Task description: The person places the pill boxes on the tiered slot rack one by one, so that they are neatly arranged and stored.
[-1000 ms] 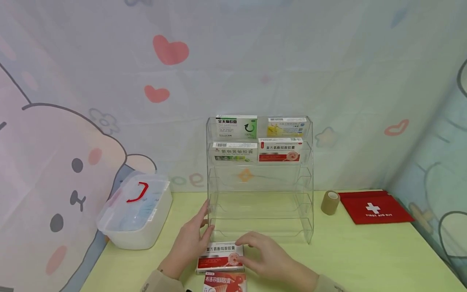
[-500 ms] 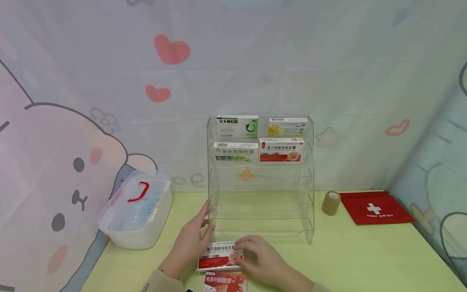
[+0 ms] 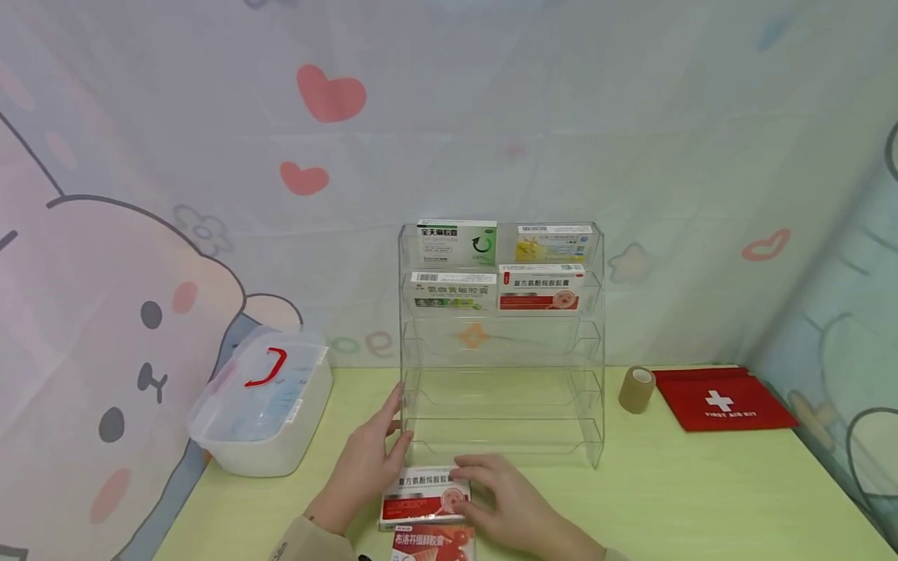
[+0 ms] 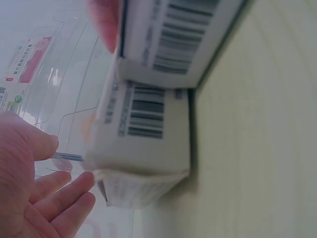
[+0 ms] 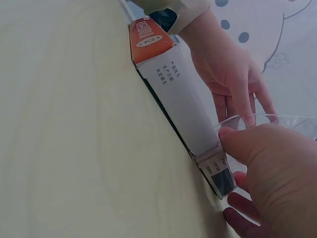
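A clear tiered rack [image 3: 501, 393] stands upright on the table. My left hand [image 3: 365, 460] grips its lower left edge, with thumb in front and fingers along the side. Just before the rack lies a white-and-red medicine box [image 3: 415, 508]. My right hand [image 3: 508, 499] pinches the right end of this box, fingers at its far edge and thumb at the near side. An orange-red medicine box [image 3: 428, 541] lies nearer, cut off by the frame's bottom. In the left wrist view, box ends with barcodes [image 4: 146, 111] fill the middle.
Upper tiers hold a green-and-white box [image 3: 456, 243], a yellow one [image 3: 553, 245], a pale one [image 3: 452, 292] and another white-and-red one [image 3: 540, 290]. A lidded white bin [image 3: 259, 413] stands left. Right are a tan tape roll [image 3: 636, 391] and a red first aid pouch [image 3: 726, 409].
The white-and-red box and the orange-red one have slid slightly toward the person, the right hand moving along with them. The left hand has stayed at the rack's edge.
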Demonstrator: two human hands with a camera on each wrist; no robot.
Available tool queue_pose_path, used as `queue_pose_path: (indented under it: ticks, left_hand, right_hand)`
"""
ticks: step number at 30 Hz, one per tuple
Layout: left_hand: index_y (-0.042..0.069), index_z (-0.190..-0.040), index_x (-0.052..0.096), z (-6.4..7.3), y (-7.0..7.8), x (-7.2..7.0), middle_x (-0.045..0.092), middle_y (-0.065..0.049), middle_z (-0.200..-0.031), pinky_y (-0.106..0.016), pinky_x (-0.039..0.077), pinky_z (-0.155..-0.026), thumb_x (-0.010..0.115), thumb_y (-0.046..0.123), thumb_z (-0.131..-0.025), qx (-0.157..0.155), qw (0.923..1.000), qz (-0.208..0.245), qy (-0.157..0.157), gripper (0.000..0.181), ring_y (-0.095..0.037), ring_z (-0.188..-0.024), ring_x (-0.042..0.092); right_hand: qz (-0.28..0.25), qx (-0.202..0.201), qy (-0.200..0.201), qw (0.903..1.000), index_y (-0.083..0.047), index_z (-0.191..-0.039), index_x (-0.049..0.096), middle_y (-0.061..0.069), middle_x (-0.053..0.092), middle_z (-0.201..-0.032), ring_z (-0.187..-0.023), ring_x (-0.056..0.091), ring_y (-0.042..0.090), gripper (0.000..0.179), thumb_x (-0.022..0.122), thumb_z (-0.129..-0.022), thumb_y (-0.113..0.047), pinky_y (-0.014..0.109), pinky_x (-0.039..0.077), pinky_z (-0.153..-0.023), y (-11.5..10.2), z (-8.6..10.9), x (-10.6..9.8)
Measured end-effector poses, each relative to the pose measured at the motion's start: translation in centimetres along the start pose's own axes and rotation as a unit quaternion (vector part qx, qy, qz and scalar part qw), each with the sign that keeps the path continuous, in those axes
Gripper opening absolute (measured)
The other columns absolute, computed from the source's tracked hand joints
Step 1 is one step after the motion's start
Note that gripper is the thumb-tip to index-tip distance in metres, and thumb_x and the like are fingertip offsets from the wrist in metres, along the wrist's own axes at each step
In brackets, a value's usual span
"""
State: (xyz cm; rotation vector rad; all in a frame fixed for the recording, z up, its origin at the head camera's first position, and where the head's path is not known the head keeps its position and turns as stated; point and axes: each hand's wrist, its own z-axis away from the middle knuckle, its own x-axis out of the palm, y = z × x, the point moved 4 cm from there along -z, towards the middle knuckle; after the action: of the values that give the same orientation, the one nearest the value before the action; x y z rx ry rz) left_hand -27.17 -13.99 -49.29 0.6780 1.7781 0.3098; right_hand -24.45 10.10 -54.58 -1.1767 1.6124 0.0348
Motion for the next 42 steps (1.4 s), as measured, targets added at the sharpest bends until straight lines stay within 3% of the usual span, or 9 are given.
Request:
queue_pose_path:
  ticks: [6, 13, 19, 23, 28, 33, 37, 42]
  left_hand:
    - [0.019, -0.178, 0.023, 0.0, -0.2, 0.1, 0.062, -0.015, -0.161, -0.055, 0.062, -0.108, 0.074, 0.019, -0.107, 0.007, 1.0, 0.0, 0.002, 0.087, -0.033, -0.125, 0.078]
    - [0.019, -0.177, 0.024, 0.0, -0.4, 0.2, 0.062, -0.015, -0.161, -0.054, 0.062, -0.108, 0.074, 0.019, -0.106, 0.008, 1.0, 0.001, 0.003, 0.087, -0.032, -0.125, 0.078]
    - [0.018, -0.177, 0.025, 0.0, -0.2, 0.1, 0.063, -0.016, -0.16, -0.054, 0.062, -0.109, 0.074, 0.019, -0.106, 0.008, 1.0, 0.004, 0.001, 0.086, -0.032, -0.125, 0.078]
    - [0.017, -0.177, 0.025, 0.0, -0.2, 0.0, 0.063, -0.016, -0.16, -0.054, 0.061, -0.109, 0.074, 0.02, -0.106, 0.01, 0.9999, 0.004, 0.001, 0.086, -0.033, -0.125, 0.078]
    - [0.016, -0.177, 0.025, 0.0, -0.3, 0.0, 0.064, -0.017, -0.158, -0.055, 0.062, -0.108, 0.074, 0.017, -0.106, 0.015, 0.9999, -0.001, 0.005, 0.086, -0.033, -0.123, 0.079]
    - [0.016, -0.177, 0.026, 0.0, -0.2, 0.0, 0.065, -0.017, -0.157, -0.055, 0.062, -0.108, 0.073, 0.016, -0.106, 0.02, 0.9998, -0.002, 0.007, 0.085, -0.032, -0.122, 0.079]
    - [0.018, -0.177, 0.025, 0.1, -0.2, 0.0, 0.065, -0.015, -0.158, -0.055, 0.062, -0.109, 0.073, 0.018, -0.107, 0.012, 0.9999, 0.002, 0.002, 0.085, -0.032, -0.124, 0.079]
    - [0.02, -0.177, 0.024, 0.0, -0.3, 0.1, 0.064, -0.014, -0.16, -0.055, 0.061, -0.11, 0.072, 0.019, -0.107, 0.004, 1.0, 0.008, -0.001, 0.085, -0.032, -0.126, 0.078]
  right_hand:
    - [-0.015, 0.02, -0.023, 0.9994, -0.018, -0.142, 0.072, 0.002, 0.069, -0.153, -0.14, 0.066, 0.029, 0.045, 0.072, -0.107, -0.045, 0.055, 0.057, -0.117, -0.1, 0.2, 0.0]
    - [-0.034, 0.048, -0.033, 0.9977, -0.021, -0.137, 0.071, -0.002, 0.069, -0.149, -0.138, 0.068, 0.025, 0.04, 0.077, -0.103, -0.041, 0.052, 0.057, -0.117, 0.2, 0.2, -0.1]
    - [-0.049, 0.055, -0.022, 0.997, -0.022, -0.133, 0.072, -0.003, 0.07, -0.145, -0.134, 0.069, 0.023, 0.042, 0.082, -0.099, -0.043, 0.053, 0.057, -0.116, 0.2, 0.1, -0.3]
    - [-0.077, 0.057, -0.006, 0.9954, -0.024, -0.129, 0.073, -0.007, 0.072, -0.139, -0.13, 0.07, 0.018, 0.042, 0.088, -0.093, -0.04, 0.046, 0.059, -0.115, 0.4, 0.1, -0.4]
    - [-0.143, 0.086, 0.006, 0.986, -0.022, -0.129, 0.074, -0.01, 0.071, -0.131, -0.115, 0.072, 0.009, 0.051, 0.095, -0.085, -0.035, 0.03, 0.063, -0.104, 1.0, -0.1, -0.5]
    - [-0.204, 0.131, 0.004, 0.9701, -0.011, -0.135, 0.074, 0.003, 0.075, -0.132, -0.105, 0.077, 0.009, 0.059, 0.096, -0.085, -0.033, 0.024, 0.064, -0.095, 1.7, -0.2, -0.7]
    - [-0.25, 0.157, 0.009, 0.9553, -0.011, -0.128, 0.078, 0.01, 0.079, -0.127, -0.101, 0.081, 0.011, 0.042, 0.093, -0.09, -0.023, 0.02, 0.065, -0.089, 2.1, -0.2, -1.0]
    - [-0.241, 0.156, 0.028, 0.9574, -0.02, -0.117, 0.081, 0.004, 0.081, -0.123, -0.1, 0.079, 0.007, 0.024, 0.089, -0.094, -0.024, 0.021, 0.065, -0.087, 2.3, -0.1, -1.5]
